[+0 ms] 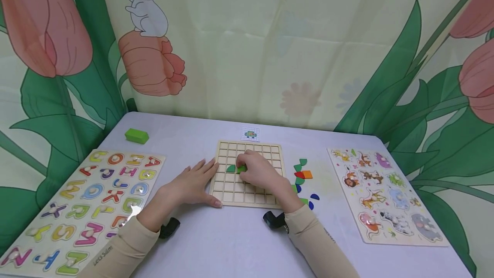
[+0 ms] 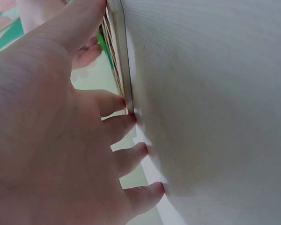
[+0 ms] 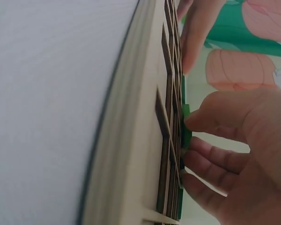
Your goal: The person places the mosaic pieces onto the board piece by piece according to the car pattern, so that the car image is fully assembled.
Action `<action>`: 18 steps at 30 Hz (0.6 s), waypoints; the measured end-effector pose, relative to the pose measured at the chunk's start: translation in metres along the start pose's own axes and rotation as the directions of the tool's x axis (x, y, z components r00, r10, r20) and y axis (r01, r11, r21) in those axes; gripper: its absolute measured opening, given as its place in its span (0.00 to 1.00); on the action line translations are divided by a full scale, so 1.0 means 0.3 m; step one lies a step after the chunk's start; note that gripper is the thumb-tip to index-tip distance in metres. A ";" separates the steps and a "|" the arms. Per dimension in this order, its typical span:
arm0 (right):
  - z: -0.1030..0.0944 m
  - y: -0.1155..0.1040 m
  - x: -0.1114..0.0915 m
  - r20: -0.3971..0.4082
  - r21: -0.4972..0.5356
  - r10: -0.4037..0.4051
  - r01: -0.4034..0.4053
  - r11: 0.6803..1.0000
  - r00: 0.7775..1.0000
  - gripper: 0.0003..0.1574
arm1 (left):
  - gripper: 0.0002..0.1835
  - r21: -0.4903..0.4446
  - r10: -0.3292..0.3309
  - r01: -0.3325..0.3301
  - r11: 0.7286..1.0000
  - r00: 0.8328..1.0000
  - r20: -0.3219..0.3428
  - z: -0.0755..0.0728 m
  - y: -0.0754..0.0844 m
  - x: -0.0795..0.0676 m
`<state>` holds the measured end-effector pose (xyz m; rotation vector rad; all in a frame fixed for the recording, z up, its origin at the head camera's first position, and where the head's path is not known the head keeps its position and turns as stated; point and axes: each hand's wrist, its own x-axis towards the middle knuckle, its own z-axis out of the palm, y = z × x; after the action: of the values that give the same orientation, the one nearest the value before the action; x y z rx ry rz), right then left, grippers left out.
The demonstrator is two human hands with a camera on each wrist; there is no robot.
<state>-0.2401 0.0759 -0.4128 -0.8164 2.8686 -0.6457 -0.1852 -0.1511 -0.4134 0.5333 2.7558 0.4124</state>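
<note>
Now, green piece (image 1: pixel 241 169): over the middle rows of the grid board (image 1: pixel 247 205), left of its centre; no clear long axis shows, and how deep it sits in a cell cannot be told.
Right hand (image 1: pixel 257 170): the nearer one, touching; it lies to the piece's right, thumb and fingertips drawn together in a pinch on it.
Dark green piece (image 1: pixel 230 168): just left of the pinched one, in the same row; how these two line up side by side seems the relation that matters.
Left hand (image 1: pixel 193 182): farther off, beyond the dark green piece; fingers spread and nearly straight, gripping nothing, touching the board's left edge, thumb at its near left corner.
Loose pieces (image 1: pixel 307 174): just right of the board, several colours.
Picture card (image 1: pixel 250 134): near the board's far edge.
</note>
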 end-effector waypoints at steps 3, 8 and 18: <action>0.002 -0.005 0.000 -0.013 0.001 0.013 -0.013 1.000 1.000 0.12 | 0.66 -0.005 0.000 0.000 1.000 1.000 -0.003 0.000 0.001 0.001; 0.003 -0.013 -0.005 -0.034 0.023 0.023 -0.023 0.999 0.999 0.10 | 0.65 -0.008 -0.002 0.001 1.000 1.000 -0.003 0.000 0.002 0.001; 0.011 -0.025 -0.008 -0.041 0.022 0.029 -0.028 0.999 0.999 0.09 | 0.65 0.015 -0.002 0.002 1.000 1.000 -0.005 0.003 0.000 0.004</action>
<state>-0.2337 0.0702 -0.4126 -0.7671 2.8988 -0.6972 -0.1860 -0.1505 -0.4146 0.5340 2.7661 0.3940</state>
